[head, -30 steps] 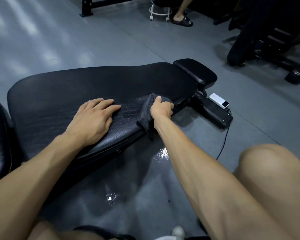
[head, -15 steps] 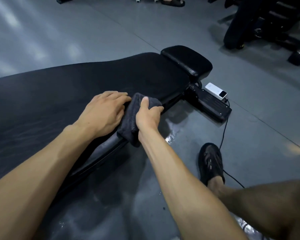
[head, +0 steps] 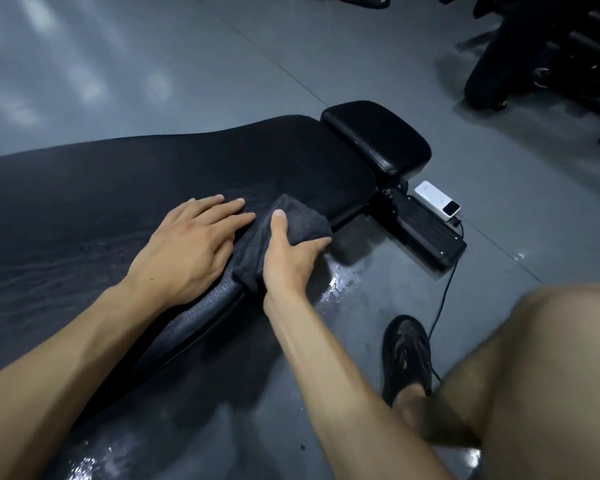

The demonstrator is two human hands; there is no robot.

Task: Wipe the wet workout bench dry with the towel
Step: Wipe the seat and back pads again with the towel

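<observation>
A black padded workout bench (head: 125, 188) runs from the left edge toward the centre, with a smaller separate pad (head: 378, 140) at its far end. A dark grey towel (head: 291, 216) lies bunched on the bench's near edge. My right hand (head: 288, 258) is closed on the towel and presses it to the pad. My left hand (head: 191, 244) rests flat on the bench just left of the towel, fingers spread, touching the cloth's edge. Wet streaks show on the pad around my left hand.
The bench's black foot bar (head: 426, 233) sits on the grey floor with a white power bank (head: 437, 204) and a black cable (head: 445, 292) beside it. Water puddles (head: 340, 282) glisten below the bench edge. My right shoe (head: 407, 355) and knee (head: 548, 368) are near. Dark gym equipment (head: 548, 53) stands at the far right.
My right hand drew the towel back along the near edge toward my left hand, then shifted slightly right again. The view has moved closer to the bench; my left hand stays planted.
</observation>
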